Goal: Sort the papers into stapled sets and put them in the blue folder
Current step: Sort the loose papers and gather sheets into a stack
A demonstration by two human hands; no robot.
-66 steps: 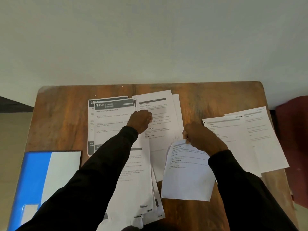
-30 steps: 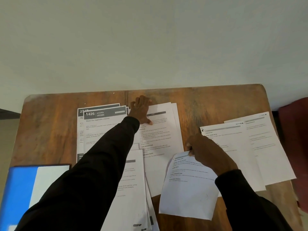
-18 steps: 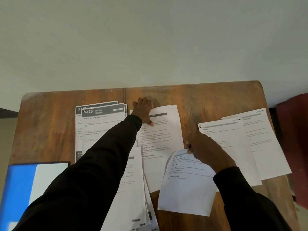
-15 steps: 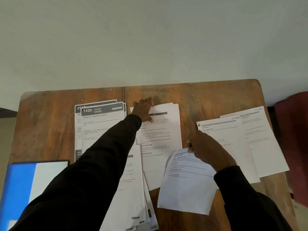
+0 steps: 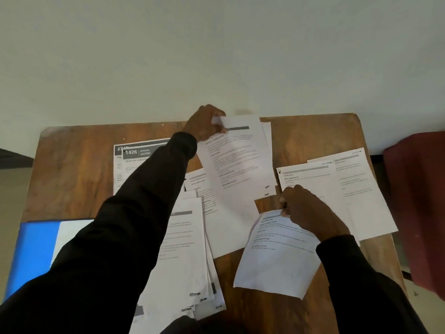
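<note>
so i can match pages into sets, my left hand fingers pinch one sheet by its far corner, my right hand fingers pinch a second sheet by its top edge; the blue folder lies near-left on the desk.

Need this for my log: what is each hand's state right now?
Left hand: closed on the corner of a lifted sheet.
Right hand: pinching the top of a near sheet.

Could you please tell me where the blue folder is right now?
In the head view the blue folder lies on the near left corner of the table, partly hidden under the left sleeve, left of the near stack of papers.
</note>
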